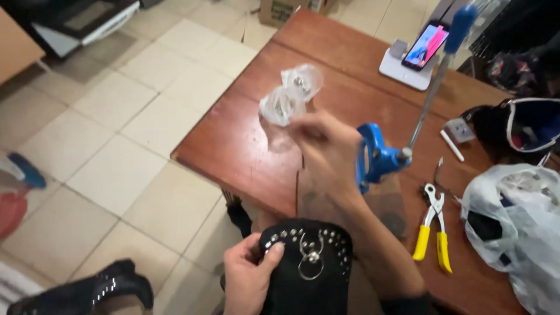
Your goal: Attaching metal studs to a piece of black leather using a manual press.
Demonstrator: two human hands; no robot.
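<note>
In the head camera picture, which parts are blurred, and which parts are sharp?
In the head view, the right hand and the clear plastic bags it reaches toward are smeared by motion blur; the left hand, the black studded piece and the yellow-handled pliers look sharper; the lighting is soft, without strong glare.

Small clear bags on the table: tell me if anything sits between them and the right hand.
Nothing visible does. The right hand is blurred but right beside the small clear bags, with only bare wooden table around them. The blue hand press stands on the hand's other side.
</note>
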